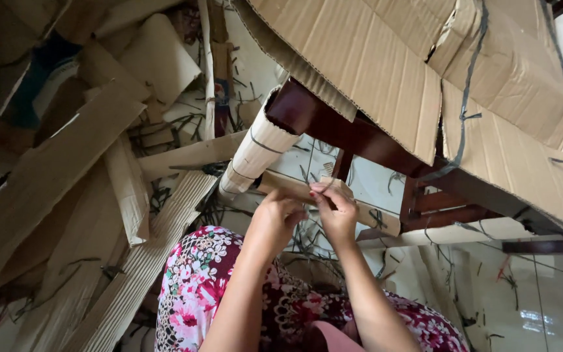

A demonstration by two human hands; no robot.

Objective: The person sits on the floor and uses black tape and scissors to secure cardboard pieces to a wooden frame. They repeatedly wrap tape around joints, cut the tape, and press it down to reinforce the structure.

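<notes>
Your left hand (275, 218) and right hand (337, 215) meet just below the dark wooden chair (360, 140), fingertips pressed together around a small folded piece of cardboard (333, 187). Your right hand pinches its upper edge between thumb and forefinger, while your left hand curls against it from the other side, fingers closed on the same piece. A thin dark strap (326, 188) runs down between your fingers there; you cannot tell which hand grips it. Right behind your hands, a long cardboard strip (373, 215) lies across the chair's lower rungs. To the chair's left, a rolled tube of corrugated cardboard (255, 153) leans against its corner. Large flattened cardboard sheets (386, 58) cover the chair's top, with dark straps trailing over them. Further left of the chair, more cardboard scraps (66, 182) lie heaped on the tiled floor (535, 293). Your floral-print clothing (197, 280) shows below the hands
</notes>
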